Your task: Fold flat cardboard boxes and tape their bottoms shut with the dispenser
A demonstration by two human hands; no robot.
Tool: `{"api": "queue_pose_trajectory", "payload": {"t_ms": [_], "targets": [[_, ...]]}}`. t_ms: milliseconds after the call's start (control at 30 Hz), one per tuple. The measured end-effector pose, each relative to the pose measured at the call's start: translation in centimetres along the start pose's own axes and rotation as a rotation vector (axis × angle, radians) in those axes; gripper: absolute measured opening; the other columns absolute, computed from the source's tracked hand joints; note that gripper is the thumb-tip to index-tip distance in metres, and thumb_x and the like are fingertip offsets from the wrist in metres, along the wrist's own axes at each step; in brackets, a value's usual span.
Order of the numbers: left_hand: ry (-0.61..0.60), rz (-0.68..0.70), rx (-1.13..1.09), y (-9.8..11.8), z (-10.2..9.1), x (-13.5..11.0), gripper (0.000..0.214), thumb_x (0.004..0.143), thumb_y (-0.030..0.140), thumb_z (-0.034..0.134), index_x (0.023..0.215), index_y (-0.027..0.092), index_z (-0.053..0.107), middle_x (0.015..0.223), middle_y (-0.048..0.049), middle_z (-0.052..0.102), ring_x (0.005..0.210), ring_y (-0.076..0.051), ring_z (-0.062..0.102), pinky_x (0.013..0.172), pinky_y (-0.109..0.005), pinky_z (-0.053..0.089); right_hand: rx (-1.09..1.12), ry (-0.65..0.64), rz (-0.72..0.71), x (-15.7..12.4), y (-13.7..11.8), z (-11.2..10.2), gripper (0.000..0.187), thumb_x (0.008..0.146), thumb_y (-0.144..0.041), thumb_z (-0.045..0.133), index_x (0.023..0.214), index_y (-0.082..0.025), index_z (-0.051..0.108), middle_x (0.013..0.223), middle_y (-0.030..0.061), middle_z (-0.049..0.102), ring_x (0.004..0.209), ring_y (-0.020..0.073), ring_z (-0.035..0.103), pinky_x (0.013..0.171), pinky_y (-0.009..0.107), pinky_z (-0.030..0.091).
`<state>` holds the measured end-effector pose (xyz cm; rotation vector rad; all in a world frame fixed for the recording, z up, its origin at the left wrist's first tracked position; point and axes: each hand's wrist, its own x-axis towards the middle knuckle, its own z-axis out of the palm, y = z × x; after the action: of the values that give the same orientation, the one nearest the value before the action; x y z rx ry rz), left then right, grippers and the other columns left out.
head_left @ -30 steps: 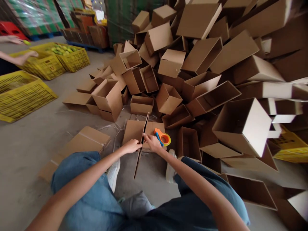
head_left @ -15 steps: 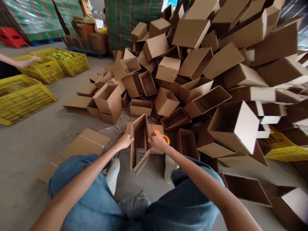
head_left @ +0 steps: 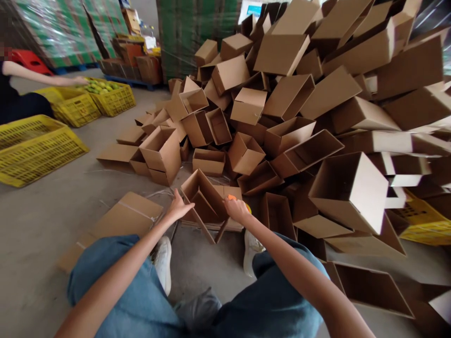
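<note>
Between my feet a cardboard box (head_left: 204, 202) stands unfolded into a diamond shape, its top side facing me. My left hand (head_left: 178, 208) is at the box's left wall, thumb and fingers spread apart; its thumb lies at the wall's edge. My right hand (head_left: 237, 210) is closed around an orange tape dispenser (head_left: 231, 197), mostly hidden by the fingers, and rests against the box's right corner. Under the box lies a stack of flat cardboard (head_left: 232, 226).
A large heap of open cardboard boxes (head_left: 246, 105) rises ahead and to the right. Flattened cardboard (head_left: 132, 211) lies to the left. Farther left, a person's arm (head_left: 45, 74) reaches over yellow crates (head_left: 75, 110), one holding green fruit (head_left: 100, 86).
The box has widened from a narrow fold to a diamond. My left hand has loosened its fingers and shifted slightly left. The other person's arm has reached farther right.
</note>
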<state>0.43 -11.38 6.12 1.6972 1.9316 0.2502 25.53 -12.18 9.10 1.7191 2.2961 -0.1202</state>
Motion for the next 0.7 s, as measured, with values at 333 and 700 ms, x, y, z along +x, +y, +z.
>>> {"api": "queue_pose_trajectory", "payload": {"t_ms": [333, 700], "targets": [[0.033, 0.000, -0.183, 0.7, -2.3, 1.0, 0.055, 0.083, 0.022, 0.061, 0.135, 0.013, 0.047, 0.135, -0.0173, 0.062, 0.124, -0.030, 0.060, 0.099, -0.036, 0.048, 0.008, 0.085, -0.106, -0.8, 1.4, -3.0, 0.042, 0.106, -0.039, 0.024, 0.112, -0.020, 0.061, 0.101, 0.0157, 0.073, 0.095, 0.0286, 0.072, 0.074, 0.031, 0.049], [-0.125, -0.001, 0.144, -1.6, 0.9, 1.8, 0.045, 0.089, 0.018, 0.045, 0.133, 0.008, 0.040, 0.112, -0.0205, 0.072, 0.106, -0.028, 0.069, 0.082, -0.033, 0.052, 0.173, -0.028, 0.174, -0.1, 3.7, -0.9, 0.051, 0.099, -0.057, 0.038, 0.118, -0.015, 0.060, 0.107, 0.0182, 0.072, 0.102, 0.0303, 0.070, 0.078, 0.034, 0.051]]}}
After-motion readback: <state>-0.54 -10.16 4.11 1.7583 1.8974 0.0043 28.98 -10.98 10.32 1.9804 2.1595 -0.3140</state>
